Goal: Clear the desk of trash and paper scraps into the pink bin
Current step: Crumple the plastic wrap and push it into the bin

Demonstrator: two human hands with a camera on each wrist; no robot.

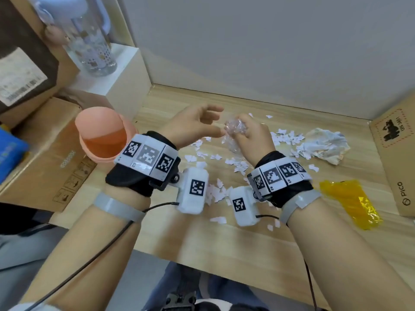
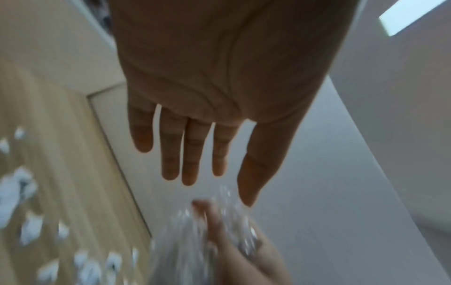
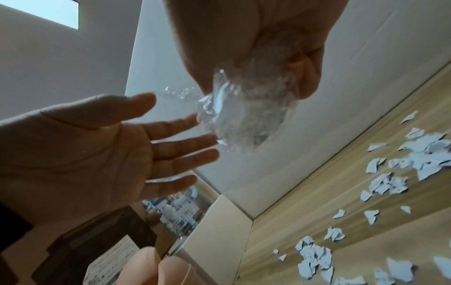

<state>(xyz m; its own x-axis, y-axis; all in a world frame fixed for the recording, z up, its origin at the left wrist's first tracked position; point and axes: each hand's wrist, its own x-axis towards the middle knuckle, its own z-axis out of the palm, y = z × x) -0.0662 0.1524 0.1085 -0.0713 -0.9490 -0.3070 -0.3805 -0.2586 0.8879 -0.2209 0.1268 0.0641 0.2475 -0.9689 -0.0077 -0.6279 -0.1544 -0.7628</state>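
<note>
My right hand [image 1: 249, 131] is curled round a crumpled wad of clear plastic wrap [image 1: 235, 127], held above the wooden desk [image 1: 224, 243]. The wrap [image 3: 239, 115] bulges out of that fist in the right wrist view. My left hand [image 1: 197, 124] hovers just left of it, palm turned toward the wrap, fingers [image 2: 192, 154] straight and spread, their tips close to the plastic [image 2: 219, 231]. The pink bin [image 1: 103, 135] with its swing lid stands at the desk's left edge, behind my left wrist. White paper scraps [image 1: 215, 191] litter the desk.
A crumpled white paper ball [image 1: 323, 144] lies at the right, a yellow plastic wrapper [image 1: 352, 203] nearer the front. Cardboard boxes flank the desk, one on the right [image 1: 397, 153], one on the left [image 1: 47, 167]. A clear water bottle [image 1: 89, 39] stands on a white box [image 1: 116, 79].
</note>
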